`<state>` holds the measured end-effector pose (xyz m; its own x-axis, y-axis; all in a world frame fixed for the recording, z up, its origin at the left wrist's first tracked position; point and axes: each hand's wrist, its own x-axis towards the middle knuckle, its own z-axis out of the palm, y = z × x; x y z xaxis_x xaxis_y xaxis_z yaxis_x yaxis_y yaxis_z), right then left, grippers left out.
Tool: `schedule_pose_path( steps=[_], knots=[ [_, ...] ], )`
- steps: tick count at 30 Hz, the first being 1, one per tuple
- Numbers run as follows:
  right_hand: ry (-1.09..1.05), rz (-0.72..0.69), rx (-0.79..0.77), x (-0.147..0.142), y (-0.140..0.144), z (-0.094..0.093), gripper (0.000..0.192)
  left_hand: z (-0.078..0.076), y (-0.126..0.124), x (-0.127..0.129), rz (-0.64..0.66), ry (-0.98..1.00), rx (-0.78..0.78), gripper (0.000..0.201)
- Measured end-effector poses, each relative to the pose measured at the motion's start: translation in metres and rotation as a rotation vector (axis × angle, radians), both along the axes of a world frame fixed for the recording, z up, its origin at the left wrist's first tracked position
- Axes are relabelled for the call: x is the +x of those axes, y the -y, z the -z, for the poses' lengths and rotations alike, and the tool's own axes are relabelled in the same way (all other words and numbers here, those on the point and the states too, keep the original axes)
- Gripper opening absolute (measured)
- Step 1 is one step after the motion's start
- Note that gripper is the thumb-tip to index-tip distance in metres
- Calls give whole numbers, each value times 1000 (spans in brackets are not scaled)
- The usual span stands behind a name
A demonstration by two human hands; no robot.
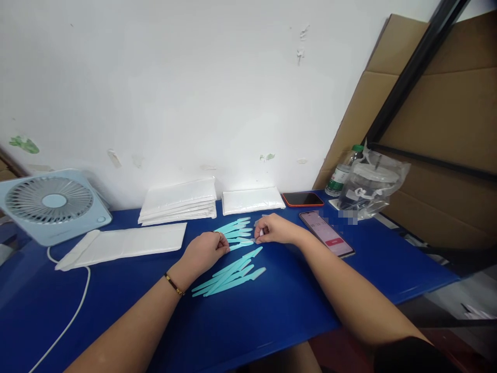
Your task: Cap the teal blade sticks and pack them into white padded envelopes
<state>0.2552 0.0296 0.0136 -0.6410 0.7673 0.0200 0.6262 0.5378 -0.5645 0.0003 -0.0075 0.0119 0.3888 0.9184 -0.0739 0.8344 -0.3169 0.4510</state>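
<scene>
Nearest the front edge of the desk point(272, 311), a fanned pile of pale teal razors point(229, 274) lies loose. Mid-desk, left hand point(204, 251) pins the 2nd bunch point(237, 233), fingers curled on handles, presumably to steady them. Right hand point(274, 228) pinches one razor's tip; slim sticks w/ angled blade ends.

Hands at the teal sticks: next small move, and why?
Probably close both hands on the upper group of teal sticks and square their ends. The left hand and right hand flank that fanned group, fingertips touching it; the lower bundle lies apart, untouched.
</scene>
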Motion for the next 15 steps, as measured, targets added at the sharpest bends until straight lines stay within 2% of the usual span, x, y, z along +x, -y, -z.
schedule_pose_path(
  steps=[6,15],
  knots=[
    [24,11,-29,6,0,-4,17,1,-1,-2,8,20,-6,20],
    [-86,33,68,-15,0,12,18,9,-8,12,23,39,76,16]
  ],
)
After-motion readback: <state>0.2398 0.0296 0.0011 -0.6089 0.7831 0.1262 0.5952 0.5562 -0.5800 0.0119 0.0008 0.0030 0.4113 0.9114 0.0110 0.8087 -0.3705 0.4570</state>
